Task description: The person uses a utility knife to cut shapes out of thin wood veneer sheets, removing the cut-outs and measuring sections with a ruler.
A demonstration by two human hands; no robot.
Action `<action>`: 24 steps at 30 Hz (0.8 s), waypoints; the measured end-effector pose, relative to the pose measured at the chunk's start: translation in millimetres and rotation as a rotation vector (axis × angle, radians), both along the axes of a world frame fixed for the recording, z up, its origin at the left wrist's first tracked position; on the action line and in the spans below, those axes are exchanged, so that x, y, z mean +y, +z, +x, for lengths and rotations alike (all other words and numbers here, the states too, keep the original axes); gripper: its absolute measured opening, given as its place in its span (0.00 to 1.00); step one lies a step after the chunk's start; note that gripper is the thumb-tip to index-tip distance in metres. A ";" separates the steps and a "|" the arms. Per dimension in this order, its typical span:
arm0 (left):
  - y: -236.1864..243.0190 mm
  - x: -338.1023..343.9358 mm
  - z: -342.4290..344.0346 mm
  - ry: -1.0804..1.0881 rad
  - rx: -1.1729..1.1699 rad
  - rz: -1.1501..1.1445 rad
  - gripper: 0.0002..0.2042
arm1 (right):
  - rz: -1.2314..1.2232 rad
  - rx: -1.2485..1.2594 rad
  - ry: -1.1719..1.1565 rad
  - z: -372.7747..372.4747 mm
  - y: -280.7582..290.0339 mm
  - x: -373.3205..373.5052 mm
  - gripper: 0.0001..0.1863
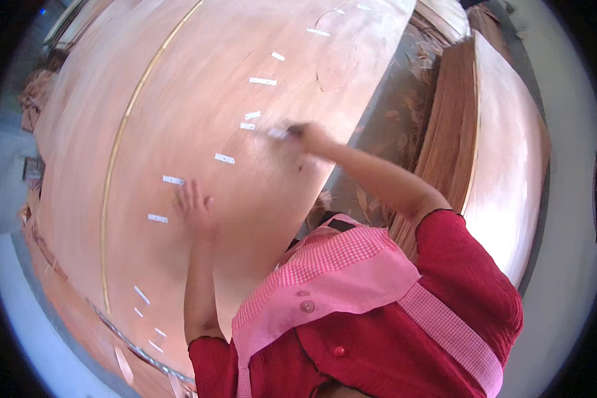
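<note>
A wide sheet of pinkish-brown wood veneer spreads out in front of me. Short white tape strips are stuck on it in an uneven line, from the far right toward the near left. My left hand rests on the veneer with its fingers spread, close beside one of the strips. Over the sheet, my right hand is closed around something dark, blurred by motion. A white piece shows at its fingertips, close to the strips; its exact kind is too smeared to tell.
A long thin yellowish rod or strip runs along the veneer's left part. To the right stands a tall stack of veneer sheets with a pale top. Torn veneer scraps litter the floor between. A pale wall rises at far right.
</note>
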State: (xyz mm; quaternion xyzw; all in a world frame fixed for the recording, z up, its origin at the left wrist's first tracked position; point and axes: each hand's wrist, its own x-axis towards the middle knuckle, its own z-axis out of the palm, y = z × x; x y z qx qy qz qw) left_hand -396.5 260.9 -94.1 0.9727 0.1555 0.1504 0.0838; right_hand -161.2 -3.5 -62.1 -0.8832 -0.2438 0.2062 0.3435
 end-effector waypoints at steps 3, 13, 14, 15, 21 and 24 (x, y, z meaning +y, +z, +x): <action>15.8 -51.1 14.6 -0.069 0.061 0.084 0.28 | 0.005 -0.214 -0.098 79.9 2.9 -41.7 0.18; -0.3 -107.8 25.2 0.359 0.027 0.029 0.31 | -0.141 -0.288 0.155 182.1 -9.9 -135.0 0.20; -4.9 -104.6 26.3 0.389 0.053 0.018 0.31 | -0.129 -0.299 0.179 172.6 -13.6 -160.8 0.20; -8.6 -105.8 27.8 0.422 0.077 0.000 0.31 | -0.093 -0.172 0.131 171.8 -21.5 -192.7 0.17; -5.1 -118.8 27.9 0.451 0.186 0.073 0.31 | -0.114 0.164 -0.008 166.0 -10.4 -213.8 0.13; 7.8 -126.8 53.0 0.544 0.102 0.052 0.30 | 0.052 0.615 0.183 113.5 -3.7 -120.5 0.11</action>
